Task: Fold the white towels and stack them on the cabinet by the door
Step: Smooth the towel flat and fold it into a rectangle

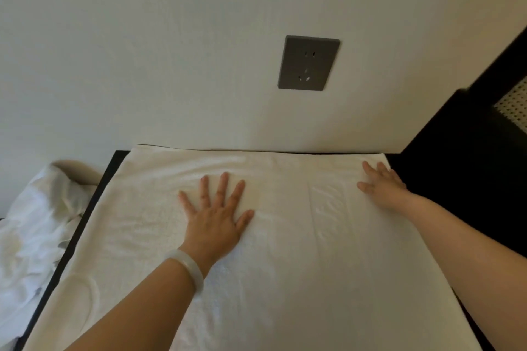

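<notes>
White towel (285,265) spread flat over the dark surface (85,215), crumpled white linen (31,231) at 9 o'clock, left hand (214,222) pressing the towel's middle with fingers straight and splayed, right hand (382,185) flat on its 2 o'clock corner, fingers straight, grey socket (308,63) at 12 o'clock.

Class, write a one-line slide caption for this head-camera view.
Both hands, left and right, press flat on a white towel spread over a dark cabinet below a grey wall socket.
</notes>
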`<action>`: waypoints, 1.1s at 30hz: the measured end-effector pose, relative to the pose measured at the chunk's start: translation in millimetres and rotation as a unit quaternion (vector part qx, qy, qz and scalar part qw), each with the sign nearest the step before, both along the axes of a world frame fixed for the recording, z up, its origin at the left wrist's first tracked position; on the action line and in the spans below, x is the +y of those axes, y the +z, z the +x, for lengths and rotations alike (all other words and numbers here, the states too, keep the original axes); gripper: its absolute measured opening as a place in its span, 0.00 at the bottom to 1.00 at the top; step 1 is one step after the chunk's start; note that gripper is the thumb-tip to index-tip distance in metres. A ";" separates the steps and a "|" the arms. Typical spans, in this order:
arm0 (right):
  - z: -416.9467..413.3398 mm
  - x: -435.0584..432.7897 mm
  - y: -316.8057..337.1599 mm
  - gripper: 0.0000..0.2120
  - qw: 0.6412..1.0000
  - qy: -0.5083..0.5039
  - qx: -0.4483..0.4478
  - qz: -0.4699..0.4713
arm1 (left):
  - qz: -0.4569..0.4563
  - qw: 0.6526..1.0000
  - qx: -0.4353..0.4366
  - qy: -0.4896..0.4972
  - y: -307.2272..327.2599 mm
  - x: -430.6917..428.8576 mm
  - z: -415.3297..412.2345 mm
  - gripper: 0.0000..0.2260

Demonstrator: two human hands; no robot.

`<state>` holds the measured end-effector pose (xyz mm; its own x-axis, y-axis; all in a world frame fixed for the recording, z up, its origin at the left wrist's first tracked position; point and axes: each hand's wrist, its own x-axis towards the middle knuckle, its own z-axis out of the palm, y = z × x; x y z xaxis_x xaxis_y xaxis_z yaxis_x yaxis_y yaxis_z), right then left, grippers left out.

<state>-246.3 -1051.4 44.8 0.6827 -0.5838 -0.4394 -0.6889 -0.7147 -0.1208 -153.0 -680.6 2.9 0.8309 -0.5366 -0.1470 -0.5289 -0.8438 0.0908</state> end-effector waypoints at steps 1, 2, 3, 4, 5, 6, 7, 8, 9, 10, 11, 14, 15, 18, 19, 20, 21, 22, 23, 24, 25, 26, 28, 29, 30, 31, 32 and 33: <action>-4.6 -1.9 1.4 0.32 1.000 0.004 -0.014 0.000 | -0.003 1.000 -0.001 0.000 0.2 -0.2 -0.1 0.36; -7.6 -1.9 0.6 0.32 0.999 0.006 -0.036 0.005 | -0.004 1.000 0.000 0.002 0.2 1.9 1.0 0.35; -13.1 -1.8 0.7 0.32 0.998 0.001 -0.067 0.011 | -0.006 1.000 0.000 0.003 0.0 2.0 1.0 0.35; -19.0 -0.2 -1.2 0.31 0.994 -0.017 -0.105 0.012 | -0.006 1.000 0.002 0.003 -0.8 2.2 0.3 0.35; -23.9 1.0 -4.4 0.30 0.988 -0.046 -0.150 0.000 | -0.006 1.000 0.002 0.005 -1.4 2.4 -0.9 0.34; -29.6 0.4 -5.1 0.28 0.978 -0.093 -0.186 -0.017 | -0.011 1.000 -0.002 0.006 -1.4 0.7 -2.7 0.34; -31.8 -1.5 -4.8 0.27 0.966 -0.152 -0.209 -0.026 | -0.013 1.000 -0.007 0.008 -1.2 -0.2 -3.5 0.34; -31.6 -3.9 -3.2 0.27 0.952 -0.218 -0.214 -0.026 | -0.011 1.000 -0.011 0.009 -0.3 -0.8 -4.0 0.33; -30.3 -6.6 -1.4 0.28 0.937 -0.278 -0.211 -0.005 | -0.008 1.000 -0.010 0.010 0.6 -1.3 -4.1 0.33; -27.4 -10.2 0.1 0.30 0.922 -0.324 -0.212 0.032 | -0.005 1.000 -0.010 0.009 1.2 -1.6 -4.1 0.33; -23.9 -13.5 1.9 0.29 0.908 -0.346 -0.223 0.074 | -0.007 1.000 -0.011 0.009 1.1 -1.3 -4.2 0.33; -14.8 -24.2 3.5 0.27 0.885 -0.360 -0.250 0.157 | -0.011 1.000 -0.019 0.011 -0.8 1.0 -3.7 0.33; -12.6 -27.7 2.8 0.27 0.885 -0.356 -0.256 0.158 | -0.010 1.000 -0.020 0.009 -1.1 1.6 -3.9 0.33; -5.4 -41.9 -6.0 0.23 0.882 -0.352 -0.280 0.137 | -0.014 1.000 -0.020 0.013 -1.2 0.4 -2.0 0.33; -4.1 -45.0 -7.0 0.21 0.882 -0.349 -0.291 0.128 | -0.014 1.000 -0.014 0.014 0.3 -2.4 -0.6 0.34; -2.5 -46.0 -6.6 0.20 0.881 -0.343 -0.303 0.117 | -0.012 1.000 -0.011 0.014 1.1 -6.0 1.6 0.34; 1.4 -46.2 -6.6 0.18 0.883 -0.332 -0.316 0.102 | -0.010 1.000 -0.010 0.018 1.7 -9.2 5.2 0.35; 5.6 -44.8 -5.8 0.15 0.887 -0.319 -0.323 0.083 | -0.009 1.000 -0.009 0.021 1.9 -12.5 9.5 0.35; 10.8 -41.0 -3.4 0.13 0.896 -0.304 -0.317 0.057 | -0.007 1.000 -0.007 0.024 2.1 -15.6 14.1 0.35; 14.7 -34.0 -0.6 0.13 0.912 -0.287 -0.293 0.002 | -0.004 1.000 -0.002 0.027 2.3 -17.3 18.7 0.35; 17.3 -23.0 2.2 0.15 0.925 -0.269 -0.259 -0.075 | 0.002 1.000 0.005 0.030 2.8 -17.7 21.0 0.35; 17.7 -6.4 5.9 0.19 0.930 -0.240 -0.239 -0.145 | 0.003 0.999 0.012 0.034 5.1 -17.5 19.1 0.35; 12.8 46.5 4.2 0.25 0.930 -0.132 -0.293 -0.178 | -0.021 0.999 0.015 0.028 4.8 -22.0 3.3 0.35; 6.4 81.6 -1.4 0.26 0.928 -0.057 -0.337 -0.148 | -0.037 0.999 0.008 0.008 4.8 -25.3 -12.1 0.35; -3.2 120.4 -10.2 0.26 0.923 0.037 -0.365 -0.119 | -0.053 0.998 -0.008 -0.026 4.2 -27.3 -31.7 0.33; -15.7 156.0 -26.1 0.26 0.916 0.131 -0.364 -0.106 | -0.070 0.995 -0.022 -0.067 2.5 -27.1 -51.9 0.31; -31.3 185.1 -41.3 0.26 0.914 0.210 -0.333 -0.101 | -0.081 0.991 -0.031 -0.099 -0.5 -21.8 -68.4 0.28; -47.0 199.2 -51.5 0.27 0.914 0.259 -0.297 -0.096 | -0.084 0.989 -0.039 -0.118 -3.0 -12.0 -78.2 0.26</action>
